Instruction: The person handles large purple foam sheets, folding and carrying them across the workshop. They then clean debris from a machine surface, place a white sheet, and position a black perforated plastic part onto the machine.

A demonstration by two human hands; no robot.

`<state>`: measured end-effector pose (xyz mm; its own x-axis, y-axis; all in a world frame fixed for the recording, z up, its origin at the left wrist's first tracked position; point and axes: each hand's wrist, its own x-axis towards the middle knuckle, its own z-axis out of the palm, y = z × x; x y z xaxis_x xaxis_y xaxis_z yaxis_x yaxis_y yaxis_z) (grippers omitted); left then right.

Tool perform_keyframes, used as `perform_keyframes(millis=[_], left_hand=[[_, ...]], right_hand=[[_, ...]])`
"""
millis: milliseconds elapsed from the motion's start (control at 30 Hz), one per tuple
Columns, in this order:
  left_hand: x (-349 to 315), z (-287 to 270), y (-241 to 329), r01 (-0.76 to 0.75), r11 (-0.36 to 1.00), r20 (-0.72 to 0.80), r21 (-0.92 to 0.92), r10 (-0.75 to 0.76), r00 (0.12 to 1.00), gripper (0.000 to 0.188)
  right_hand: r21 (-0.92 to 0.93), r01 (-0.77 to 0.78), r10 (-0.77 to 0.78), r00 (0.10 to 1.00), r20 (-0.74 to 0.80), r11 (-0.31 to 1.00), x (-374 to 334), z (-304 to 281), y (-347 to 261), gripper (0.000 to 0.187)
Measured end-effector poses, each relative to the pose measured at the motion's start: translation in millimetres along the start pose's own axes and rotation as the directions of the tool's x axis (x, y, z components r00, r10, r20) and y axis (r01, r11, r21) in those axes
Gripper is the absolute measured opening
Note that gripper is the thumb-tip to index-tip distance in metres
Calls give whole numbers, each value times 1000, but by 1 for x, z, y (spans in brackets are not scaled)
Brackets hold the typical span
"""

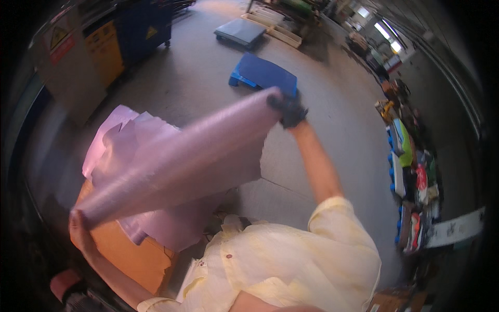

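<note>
A pinkish-purple leather hide (208, 143) with ragged edges is stretched slantwise between my hands, its upper edge folded or rolled over. My right hand (289, 112), in a dark glove, is closed on the hide's far right end. My bare left hand (79, 232) grips the near left end, its fingers partly hidden by the hide. More purple hide (122, 125) lies heaped beneath and behind it. Below that is an orange-tan sheet (132, 260) with an uneven edge, lying over a support that I cannot make out.
A blue pallet or low platform (265, 73) stands on the floor ahead, with a grey platform (240, 32) farther off. Cabinets (73, 67) and a dark blue bin (143, 31) line the left. Several colourful bags and packages (408, 156) are piled along the right wall.
</note>
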<state>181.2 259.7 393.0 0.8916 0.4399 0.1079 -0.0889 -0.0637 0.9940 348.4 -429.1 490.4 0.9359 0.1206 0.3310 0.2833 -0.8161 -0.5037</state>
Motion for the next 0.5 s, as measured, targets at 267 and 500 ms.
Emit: perform_keyframes(millis=[267,500], left_hand=[[60,3,95,-267,962,-180,50,272,945,41],[-1,-6,-84,117,981,-368,154,-53,928,43]], right_hand=[[245,300,-265,950,-164,922,-28,-71,-24,60],[772,-543,355,829,432,330,-34,158,-89,65]])
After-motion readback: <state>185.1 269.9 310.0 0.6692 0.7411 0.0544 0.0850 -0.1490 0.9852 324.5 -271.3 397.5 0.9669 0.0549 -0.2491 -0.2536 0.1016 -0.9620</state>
